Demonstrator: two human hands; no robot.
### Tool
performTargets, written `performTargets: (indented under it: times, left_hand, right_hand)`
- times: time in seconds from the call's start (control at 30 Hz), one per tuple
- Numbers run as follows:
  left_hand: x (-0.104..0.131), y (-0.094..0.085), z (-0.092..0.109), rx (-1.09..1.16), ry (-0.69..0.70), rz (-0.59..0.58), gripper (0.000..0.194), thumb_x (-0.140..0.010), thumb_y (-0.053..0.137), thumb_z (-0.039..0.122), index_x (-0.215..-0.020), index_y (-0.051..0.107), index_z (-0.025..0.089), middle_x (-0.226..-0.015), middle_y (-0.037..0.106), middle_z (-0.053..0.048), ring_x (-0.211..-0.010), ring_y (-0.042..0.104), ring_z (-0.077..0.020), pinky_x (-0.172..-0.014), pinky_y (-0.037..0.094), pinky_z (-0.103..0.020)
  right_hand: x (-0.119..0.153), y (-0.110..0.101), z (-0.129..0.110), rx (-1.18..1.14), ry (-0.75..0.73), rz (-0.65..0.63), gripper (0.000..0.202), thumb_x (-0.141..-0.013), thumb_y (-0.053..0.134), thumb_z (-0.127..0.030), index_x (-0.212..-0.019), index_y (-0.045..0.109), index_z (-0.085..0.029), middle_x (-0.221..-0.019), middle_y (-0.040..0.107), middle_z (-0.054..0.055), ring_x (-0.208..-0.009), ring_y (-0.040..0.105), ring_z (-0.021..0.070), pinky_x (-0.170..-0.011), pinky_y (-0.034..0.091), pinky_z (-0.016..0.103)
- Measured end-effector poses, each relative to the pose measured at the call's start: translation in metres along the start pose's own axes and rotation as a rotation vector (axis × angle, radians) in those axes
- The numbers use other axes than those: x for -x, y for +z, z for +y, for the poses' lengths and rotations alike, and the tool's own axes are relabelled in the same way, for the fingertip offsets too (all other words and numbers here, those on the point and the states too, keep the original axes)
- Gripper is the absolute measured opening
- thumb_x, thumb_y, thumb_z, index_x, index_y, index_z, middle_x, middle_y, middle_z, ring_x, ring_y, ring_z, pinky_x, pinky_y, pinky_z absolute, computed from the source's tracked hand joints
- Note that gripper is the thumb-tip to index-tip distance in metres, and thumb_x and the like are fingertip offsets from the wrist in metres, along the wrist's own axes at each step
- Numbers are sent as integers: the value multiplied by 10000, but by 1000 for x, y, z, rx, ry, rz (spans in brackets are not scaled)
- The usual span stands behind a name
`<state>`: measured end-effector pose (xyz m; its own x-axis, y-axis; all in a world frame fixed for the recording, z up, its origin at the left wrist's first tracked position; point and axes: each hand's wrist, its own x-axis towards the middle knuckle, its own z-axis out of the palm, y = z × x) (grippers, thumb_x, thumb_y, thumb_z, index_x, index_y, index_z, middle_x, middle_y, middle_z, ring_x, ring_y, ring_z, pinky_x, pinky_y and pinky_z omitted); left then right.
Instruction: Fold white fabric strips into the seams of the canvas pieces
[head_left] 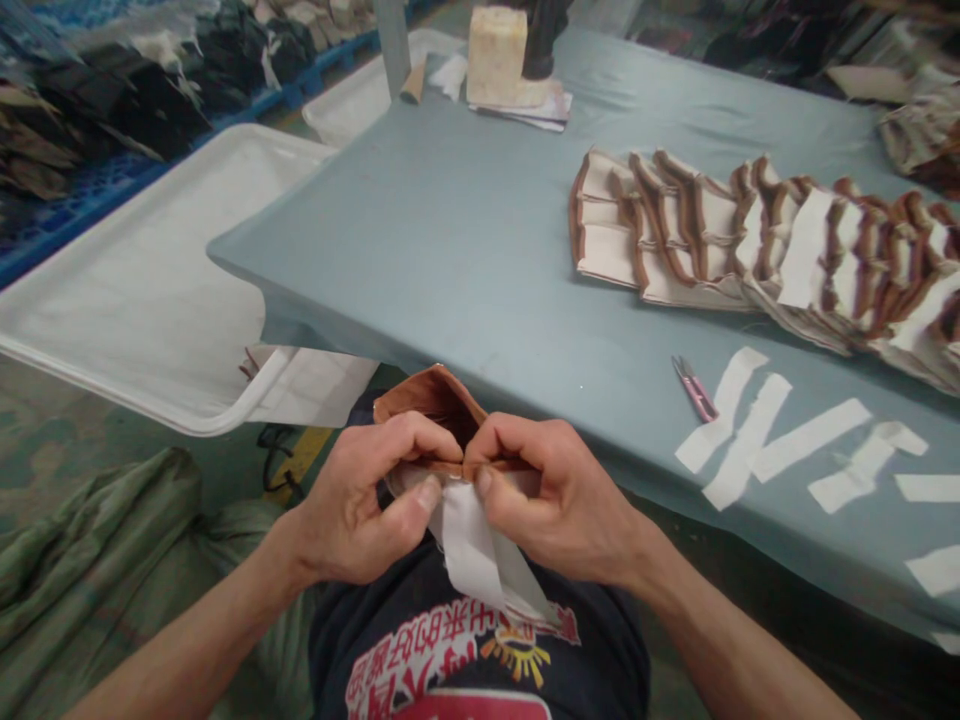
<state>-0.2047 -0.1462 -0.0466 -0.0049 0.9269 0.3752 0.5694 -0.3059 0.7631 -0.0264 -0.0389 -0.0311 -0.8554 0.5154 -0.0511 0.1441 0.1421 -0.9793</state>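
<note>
A brown and off-white sewn fabric piece (429, 392) is held close to my body, just off the table's near edge. My left hand (386, 495) pinches its brown-trimmed edge between thumb and bent fingers. Right beside it, my right hand (551, 495) grips the same edge, the two thumbs almost meeting. A white strip (472, 545) hangs down from the edge between my thumbs. The inside of the piece and most fingertips are hidden.
On the blue-grey covered table (420, 240) lies a row of similar brown-edged pieces (712, 230). Pink thread snips (695, 388) rest near several loose white strips (810, 440). A white plastic tub (247, 180) stands left, above a green sack (112, 560).
</note>
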Motion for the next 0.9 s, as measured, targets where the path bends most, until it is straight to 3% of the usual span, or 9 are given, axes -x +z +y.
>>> performTargets:
  times: [0.13, 0.2, 0.27, 0.37, 0.47, 0.57, 0.67, 0.77, 0.9]
  left_hand:
    - [-9, -12, 6, -25, -20, -186, 226, -977, 422, 129, -885, 616, 201, -708, 658, 35, -594, 605, -111, -576, 463, -221]
    - [-11, -13, 4, -82, 33, -214, 251, -1032, 425, 146, -862, 598, 207, -705, 659, 27, -598, 595, -120, -579, 461, -230]
    - [-11, -10, -2, -156, 155, -167, 266, -1070, 451, 197, -834, 574, 216, -681, 645, 16, -581, 563, -132, -555, 433, -254]
    - [-7, 3, -16, -125, 317, -2, 340, -1099, 469, 327, -781, 541, 231, -599, 565, 21, -522, 478, -144, -507, 350, -297]
    - [-2, 22, -30, -10, 301, 102, 423, -1109, 443, 418, -735, 509, 232, -573, 519, 31, -496, 442, -133, -500, 320, -299]
    - [3, 36, -37, 33, 218, 115, 490, -1121, 372, 473, -713, 486, 226, -576, 523, 31, -503, 471, -126, -510, 351, -281]
    - [3, 36, -34, 76, 135, 61, 544, -1115, 320, 542, -728, 519, 215, -612, 567, 14, -535, 522, -133, -543, 413, -277]
    - [-4, 21, -23, 109, 75, -30, 595, -1119, 249, 554, -762, 566, 200, -655, 603, -2, -566, 549, -139, -571, 440, -282]
    - [-21, -1, 1, 58, 49, -266, 597, -1126, 242, 538, -785, 584, 188, -700, 611, 4, -617, 547, -133, -613, 426, -275]
  right_hand:
    - [5, -4, 1, 220, -208, 45, 110, -776, 504, -120, -770, 595, -180, -627, 534, -56, -514, 415, 73, -522, 317, 223]
    - [8, -4, 1, 239, -247, 58, 124, -773, 506, -100, -775, 599, -182, -644, 560, -49, -530, 449, 78, -538, 348, 223]
    - [9, -2, 1, 195, -244, 55, 131, -761, 503, -94, -763, 591, -191, -651, 572, -44, -540, 462, 83, -543, 361, 222]
    - [11, 5, 3, 19, -191, 30, 107, -768, 501, -126, -738, 572, -201, -641, 559, -43, -518, 422, 81, -506, 332, 219]
    - [12, 13, 9, -172, -100, 32, 73, -799, 525, -194, -738, 563, -207, -590, 484, -62, -475, 335, 77, -453, 265, 218]
    - [15, 14, 18, -235, -56, 63, 86, -823, 541, -246, -751, 566, -207, -578, 450, -69, -468, 309, 80, -443, 241, 222]
    - [19, 7, 21, -144, -86, 36, 65, -816, 545, -205, -761, 580, -199, -607, 471, -62, -494, 331, 81, -479, 280, 225]
    - [22, -3, 18, -6, -151, 26, 92, -791, 521, -140, -757, 584, -198, -634, 495, -57, -529, 371, 85, -537, 330, 232]
    - [23, -11, 11, 179, -261, 63, 127, -818, 502, -122, -774, 590, -202, -662, 560, -40, -565, 451, 99, -579, 375, 244]
